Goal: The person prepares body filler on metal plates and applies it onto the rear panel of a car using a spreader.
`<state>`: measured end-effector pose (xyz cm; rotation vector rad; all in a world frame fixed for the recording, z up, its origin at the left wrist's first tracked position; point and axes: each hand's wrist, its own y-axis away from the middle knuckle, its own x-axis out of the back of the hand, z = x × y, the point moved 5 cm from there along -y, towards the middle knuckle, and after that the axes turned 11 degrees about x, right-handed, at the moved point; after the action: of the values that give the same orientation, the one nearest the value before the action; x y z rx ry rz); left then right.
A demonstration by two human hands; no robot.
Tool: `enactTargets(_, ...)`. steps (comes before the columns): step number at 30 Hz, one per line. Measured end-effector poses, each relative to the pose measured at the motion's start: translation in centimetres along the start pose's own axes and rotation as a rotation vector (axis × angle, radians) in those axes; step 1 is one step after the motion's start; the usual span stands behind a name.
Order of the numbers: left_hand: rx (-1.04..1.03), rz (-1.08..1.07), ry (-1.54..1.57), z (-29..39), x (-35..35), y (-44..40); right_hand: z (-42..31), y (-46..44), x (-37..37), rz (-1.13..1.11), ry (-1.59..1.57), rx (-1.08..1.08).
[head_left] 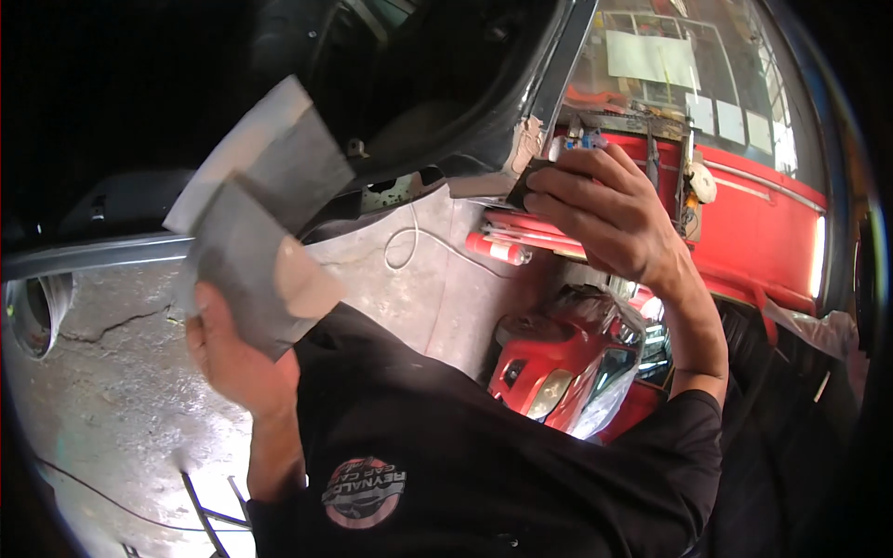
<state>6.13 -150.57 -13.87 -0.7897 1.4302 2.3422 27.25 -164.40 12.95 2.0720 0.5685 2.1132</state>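
My left hand (240,358) grips a grey flat board (237,251) that carries a smooth beige patch, apparently filler paste, near its lower right corner. A second grey flat piece (298,158) with a pale upper edge overlaps the board's top; whether they are joined I cannot tell. My right hand (605,209) pinches a small dark flat spreader (523,186) between thumb and fingers. The spreader is at the dark car body's corner, just beneath a beige filler patch (527,139). My fingers partly hide the spreader.
The dark car body (446,121) spans the top. A red vehicle (744,232) with a window stands at right. Below lie a red car part (549,372) with a lamp and a red cylinder (498,248). A white cord (402,249) loops over the cracked concrete floor (121,372).
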Motion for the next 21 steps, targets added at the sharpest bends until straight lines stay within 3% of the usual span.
enactTargets(3, 0.036, -0.158, 0.051, -0.8, -3.5, 1.0, -2.5, -1.3, 0.6, 0.175, -0.009, 0.050)
enactTargets(8, 0.042, -0.353, 0.045, -1.8, -6.8, 2.6, -6.6, -4.2, -0.8, 0.266, -0.013, 0.180)
enactTargets(11, 0.030, -0.319, -0.082, -2.1, -7.1, 3.8, -7.9, -5.4, -2.2, 0.302, -0.030, 0.182)
enactTargets(15, -0.060, -0.254, -0.176, -2.0, -7.1, 4.7, -8.7, -5.6, -3.5, 0.234, -0.048, 0.170)
enactTargets(19, -0.101, -0.358, 0.012, -1.5, -7.2, 4.5, -7.8, -3.8, -1.8, 0.091, -0.044, 0.072)
enactTargets(21, -0.103, -0.267, 0.033, -0.5, -6.2, 3.5, -6.6, -2.3, -1.0, 0.019, 0.024, -0.016)
